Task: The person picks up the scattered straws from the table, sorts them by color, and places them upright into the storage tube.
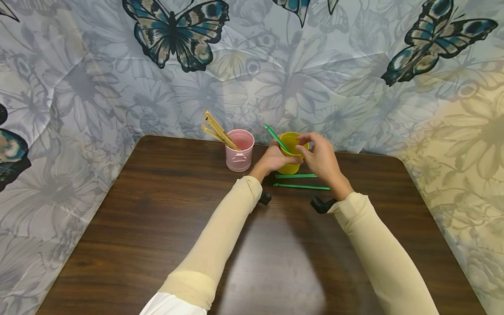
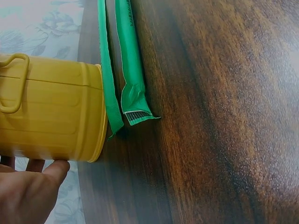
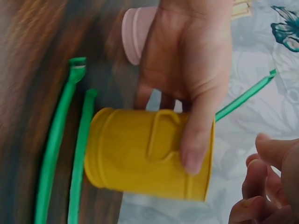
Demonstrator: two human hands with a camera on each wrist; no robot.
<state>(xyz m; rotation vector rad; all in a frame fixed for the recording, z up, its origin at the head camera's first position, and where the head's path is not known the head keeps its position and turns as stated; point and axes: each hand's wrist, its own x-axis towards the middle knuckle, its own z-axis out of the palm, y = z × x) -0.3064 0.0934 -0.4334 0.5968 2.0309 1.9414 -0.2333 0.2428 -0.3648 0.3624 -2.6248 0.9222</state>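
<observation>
My left hand [image 1: 275,159] grips a small yellow pail [image 1: 290,169] near the back edge of the table. In the right wrist view, the left thumb lies along the pail's side by its small handle [image 3: 152,135]. A slim green packet [image 1: 275,137] leans in the pail, its end sticking out above the rim. Beside the rim is my right hand [image 1: 320,157], its fingers loosely bent with nothing between them. Two more slim green packets [image 1: 302,187] lie side by side on the table just in front of the pail.
A pink pail [image 1: 238,162] holding several slim yellow packets [image 1: 216,130] stands left of the yellow one. The dark wood table [image 1: 138,236] ends at a butterfly-patterned cloth [image 1: 291,78] behind. Black wrist cameras [image 1: 323,204] sit under both wrists.
</observation>
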